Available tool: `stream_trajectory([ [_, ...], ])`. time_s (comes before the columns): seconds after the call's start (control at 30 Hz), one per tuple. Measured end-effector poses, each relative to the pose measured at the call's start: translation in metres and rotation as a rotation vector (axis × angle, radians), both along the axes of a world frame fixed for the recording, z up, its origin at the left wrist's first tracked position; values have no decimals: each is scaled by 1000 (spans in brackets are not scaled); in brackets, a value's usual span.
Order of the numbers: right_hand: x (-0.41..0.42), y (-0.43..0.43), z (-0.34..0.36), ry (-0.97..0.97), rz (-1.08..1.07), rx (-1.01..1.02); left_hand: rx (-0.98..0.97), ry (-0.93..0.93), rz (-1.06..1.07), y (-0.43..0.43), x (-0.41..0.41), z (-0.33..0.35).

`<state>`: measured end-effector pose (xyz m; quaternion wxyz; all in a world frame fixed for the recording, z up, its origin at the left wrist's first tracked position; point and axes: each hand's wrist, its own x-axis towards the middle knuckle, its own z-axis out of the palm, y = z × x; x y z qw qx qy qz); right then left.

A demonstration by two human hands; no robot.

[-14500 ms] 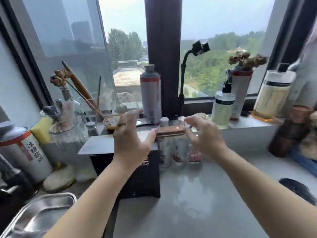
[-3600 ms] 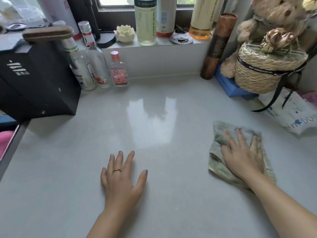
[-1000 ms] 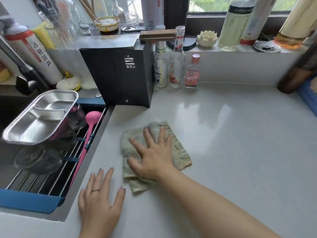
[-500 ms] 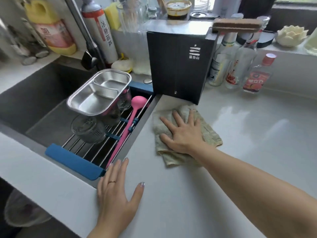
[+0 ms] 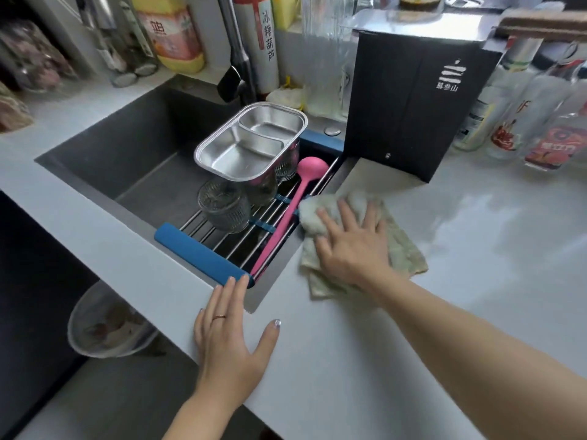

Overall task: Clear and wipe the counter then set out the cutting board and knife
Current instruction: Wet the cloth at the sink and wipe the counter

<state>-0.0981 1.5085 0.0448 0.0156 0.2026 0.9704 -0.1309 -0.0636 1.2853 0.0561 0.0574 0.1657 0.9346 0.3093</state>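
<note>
A pale green cloth (image 5: 401, 246) lies bunched on the light grey counter (image 5: 476, 249) right at the sink's edge. My right hand (image 5: 351, 246) presses flat on it with fingers spread. My left hand (image 5: 230, 338) rests flat near the counter's front edge, fingertips touching the blue end of the sink rack. The knife, a cleaver with a brown wooden handle (image 5: 540, 25), lies on top of the black box (image 5: 413, 100) at the back. No cutting board is in view.
The dark sink (image 5: 133, 154) holds a roll-up rack (image 5: 203, 254) with a steel divided tray (image 5: 251, 141), upturned glasses (image 5: 224, 206) and a pink ladle (image 5: 286, 214). Bottles (image 5: 514, 122) stand right of the box; jars, a faucet and containers line the back. A bin sits below left.
My right hand has pushed the cloth left to the sink's edge, bunching its left end. My left hand has stayed on the counter's front edge, and my view has shifted left.
</note>
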Motion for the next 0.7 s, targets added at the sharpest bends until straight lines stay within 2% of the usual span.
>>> stream_trajectory([
  [0.1, 34, -65, 3, 18, 89, -23, 42, 25, 3, -9, -8, 7],
  [0.23, 67, -144, 5, -52, 172, -80, 70, 52, -80, -13, -18, 14],
  [0.37, 89, -153, 11, -89, 131, -126, 80, 43, -223, -12, -14, 14],
  [0.7, 221, -84, 12, -91, -596, 16, -80, 28, -674, 42, 38, -9],
])
